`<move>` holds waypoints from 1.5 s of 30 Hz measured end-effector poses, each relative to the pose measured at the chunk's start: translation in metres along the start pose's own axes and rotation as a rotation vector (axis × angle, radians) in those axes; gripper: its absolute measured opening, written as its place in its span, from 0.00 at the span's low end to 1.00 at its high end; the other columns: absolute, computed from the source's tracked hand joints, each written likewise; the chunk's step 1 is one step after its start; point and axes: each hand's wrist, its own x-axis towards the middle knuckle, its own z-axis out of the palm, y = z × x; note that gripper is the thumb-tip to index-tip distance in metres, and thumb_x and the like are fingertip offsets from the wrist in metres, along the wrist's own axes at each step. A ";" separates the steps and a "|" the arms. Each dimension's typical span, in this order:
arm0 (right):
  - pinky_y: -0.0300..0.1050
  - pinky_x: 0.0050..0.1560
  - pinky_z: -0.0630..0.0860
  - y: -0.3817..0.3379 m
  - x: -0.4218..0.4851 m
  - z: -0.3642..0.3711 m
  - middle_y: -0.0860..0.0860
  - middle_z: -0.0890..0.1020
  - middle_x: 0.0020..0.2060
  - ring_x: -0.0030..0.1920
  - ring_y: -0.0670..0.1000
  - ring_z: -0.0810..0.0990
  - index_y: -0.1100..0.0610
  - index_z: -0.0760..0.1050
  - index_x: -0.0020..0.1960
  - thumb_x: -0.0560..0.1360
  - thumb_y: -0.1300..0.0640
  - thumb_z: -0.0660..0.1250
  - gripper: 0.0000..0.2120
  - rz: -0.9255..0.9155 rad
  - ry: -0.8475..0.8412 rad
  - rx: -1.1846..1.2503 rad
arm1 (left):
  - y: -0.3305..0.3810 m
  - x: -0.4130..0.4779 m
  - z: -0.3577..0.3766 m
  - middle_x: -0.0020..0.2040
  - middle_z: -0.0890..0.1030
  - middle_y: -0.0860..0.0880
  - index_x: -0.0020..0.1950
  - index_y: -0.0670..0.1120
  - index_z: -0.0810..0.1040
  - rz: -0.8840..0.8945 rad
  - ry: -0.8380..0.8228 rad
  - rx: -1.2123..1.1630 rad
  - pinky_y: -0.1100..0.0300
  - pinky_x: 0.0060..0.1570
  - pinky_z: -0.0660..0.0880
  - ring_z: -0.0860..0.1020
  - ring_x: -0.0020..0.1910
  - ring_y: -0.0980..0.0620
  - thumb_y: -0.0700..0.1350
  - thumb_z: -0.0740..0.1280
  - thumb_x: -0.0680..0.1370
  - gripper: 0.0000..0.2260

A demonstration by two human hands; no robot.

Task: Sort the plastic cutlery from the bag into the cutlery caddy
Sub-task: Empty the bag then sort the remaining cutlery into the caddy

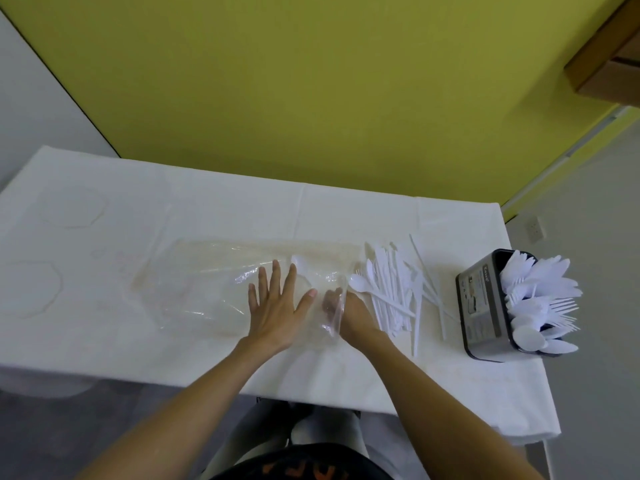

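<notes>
Your left hand (277, 306) lies flat on the clear bag (204, 285), fingers straight and spread, pinning it to the table (138, 209). Your right hand (349, 313) is at the bag's mouth with its fingers pushed in behind crinkled film — whether they have closed on anything I cannot tell. The loose cutlery (391, 292) lies heaped just right of the bag, and the caddy (479, 306) beyond it already holds many pieces. The bag is thin, limp and slippery, so pin it flat and work from the open edge. The pieces are light, stiff and likely brittle — take a few at a time by the handles. A pale shape near your left fingertips may be a spoon inside the bag
</notes>
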 end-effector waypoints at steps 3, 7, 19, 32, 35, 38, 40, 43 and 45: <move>0.39 0.35 0.66 0.006 -0.007 -0.006 0.54 0.78 0.38 0.34 0.50 0.71 0.59 0.74 0.44 0.74 0.63 0.63 0.02 -0.021 0.118 -0.010 | -0.008 0.003 0.006 0.77 0.30 0.53 0.77 0.58 0.35 0.022 -0.020 0.026 0.46 0.74 0.32 0.29 0.75 0.50 0.68 0.45 0.77 0.33; 0.42 0.35 0.71 0.007 -0.001 0.007 0.48 0.75 0.35 0.32 0.48 0.74 0.54 0.69 0.46 0.69 0.46 0.71 0.15 0.160 0.057 0.002 | -0.004 0.002 0.013 0.76 0.29 0.51 0.76 0.58 0.32 0.041 -0.023 0.021 0.46 0.73 0.33 0.28 0.74 0.49 0.67 0.46 0.77 0.34; 0.44 0.33 0.66 0.003 -0.030 -0.014 0.51 0.71 0.31 0.31 0.49 0.68 0.60 0.69 0.39 0.74 0.62 0.63 0.05 0.292 0.220 0.149 | -0.021 0.005 0.014 0.76 0.29 0.52 0.77 0.56 0.33 0.012 -0.052 0.045 0.47 0.74 0.34 0.28 0.75 0.49 0.69 0.49 0.76 0.38; 0.62 0.73 0.55 0.054 -0.054 -0.023 0.55 0.51 0.79 0.77 0.64 0.50 0.44 0.50 0.79 0.77 0.35 0.57 0.34 0.480 0.359 -0.104 | -0.109 0.042 -0.031 0.79 0.37 0.48 0.78 0.56 0.44 -0.174 0.002 0.223 0.42 0.74 0.39 0.36 0.77 0.43 0.65 0.51 0.79 0.32; 0.63 0.75 0.46 0.061 -0.049 -0.009 0.56 0.37 0.78 0.77 0.65 0.40 0.44 0.41 0.79 0.79 0.37 0.55 0.35 0.463 0.198 -0.047 | -0.106 0.044 -0.037 0.80 0.40 0.47 0.79 0.53 0.49 -0.201 0.026 0.176 0.41 0.74 0.40 0.38 0.77 0.42 0.59 0.52 0.81 0.29; 0.58 0.77 0.43 0.051 -0.045 0.002 0.58 0.37 0.78 0.78 0.65 0.40 0.49 0.44 0.80 0.82 0.45 0.55 0.32 0.378 0.255 -0.025 | -0.079 0.043 -0.035 0.80 0.49 0.45 0.78 0.47 0.58 -0.149 0.199 0.050 0.41 0.74 0.43 0.43 0.78 0.41 0.50 0.53 0.83 0.23; 0.56 0.78 0.42 0.045 -0.041 0.006 0.58 0.37 0.78 0.78 0.64 0.40 0.52 0.45 0.80 0.82 0.48 0.55 0.31 0.344 0.244 -0.004 | -0.055 0.039 -0.032 0.79 0.55 0.43 0.75 0.45 0.64 -0.087 0.344 -0.052 0.41 0.74 0.44 0.46 0.78 0.40 0.45 0.54 0.83 0.20; 0.56 0.78 0.43 0.044 -0.039 0.005 0.56 0.39 0.79 0.78 0.61 0.40 0.50 0.47 0.80 0.82 0.42 0.53 0.31 0.234 0.222 -0.011 | -0.021 0.030 -0.021 0.78 0.58 0.43 0.72 0.44 0.67 0.100 0.463 -0.095 0.43 0.75 0.42 0.47 0.78 0.41 0.41 0.56 0.82 0.17; 0.57 0.77 0.43 0.053 -0.040 -0.006 0.53 0.40 0.79 0.78 0.60 0.40 0.47 0.48 0.80 0.81 0.38 0.51 0.31 0.228 0.276 -0.101 | -0.003 0.025 -0.012 0.77 0.59 0.44 0.70 0.44 0.68 0.241 0.496 -0.046 0.44 0.75 0.43 0.48 0.78 0.42 0.41 0.58 0.82 0.17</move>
